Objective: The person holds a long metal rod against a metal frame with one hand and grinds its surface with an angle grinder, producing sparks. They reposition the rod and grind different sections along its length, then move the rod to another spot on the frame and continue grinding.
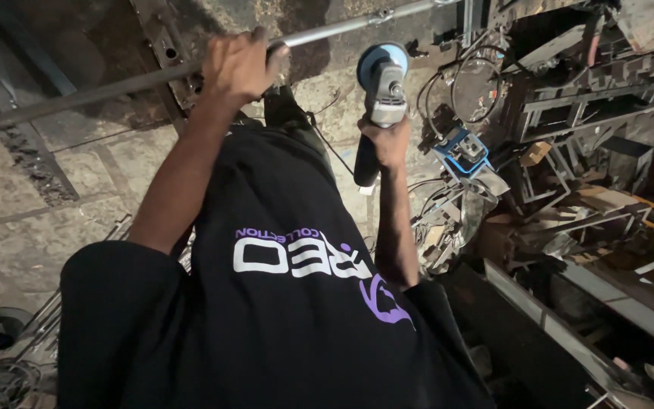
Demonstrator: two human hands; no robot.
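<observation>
Two hands: both are at work, one on a bar and one on a power tool.
Left hand: the left hand (240,67) is wrapped shut around a long grey metal pipe (115,87), knuckles up, gripping it from above.
Right hand: the right hand (387,140) is closed around the body of an angle grinder (380,91), just above its dark rear handle.
Where the pipe lies: it spans the upper part of the view over the stone floor (77,174), crossing a rusty steel frame (168,45).
Pipe's axis: its long axis runs from the lower left up to the upper right, nearly level, with both ends out past the grip.
Grinder's heading: its long axis stands roughly square to the pipe; the blue-backed disc (382,60) points toward the pipe, just short of it, handle trailing toward the body.
Doing it well: my judgement is that a firm hold near the working point steadies the pipe, and the disc should meet it lightly and squarely.
Nearby: a heap of scrap metal (569,151) and a blue-edged box (463,150) lie to the right.
</observation>
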